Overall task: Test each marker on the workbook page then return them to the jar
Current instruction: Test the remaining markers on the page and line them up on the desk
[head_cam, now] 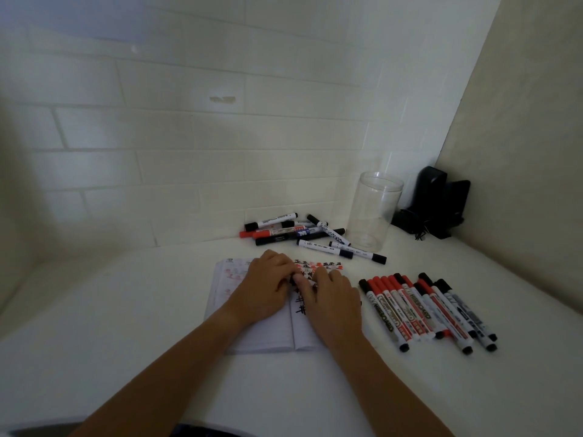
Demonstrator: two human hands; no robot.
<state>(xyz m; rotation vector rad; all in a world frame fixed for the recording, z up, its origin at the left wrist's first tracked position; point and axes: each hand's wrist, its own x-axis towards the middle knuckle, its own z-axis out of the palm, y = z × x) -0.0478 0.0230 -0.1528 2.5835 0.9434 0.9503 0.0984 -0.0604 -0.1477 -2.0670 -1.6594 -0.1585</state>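
An open workbook [262, 332] lies on the white table, its right page marked with red and black strokes. Both hands meet over its middle. My left hand [268, 285] and my right hand [331, 298] curl their fingers round one marker [295, 279] between them; only a small dark bit of it shows. A loose pile of markers [293, 230] lies behind the workbook. A tidy row of red- and black-capped markers [426, 307] lies to the right. The clear plastic jar [373, 212] stands upright at the back right with nothing inside.
Two more markers [356, 250] lie between the pile and the jar. A black device with a cable [438, 206] sits in the back right corner. A white tiled wall runs behind the table and a beige wall closes the right side.
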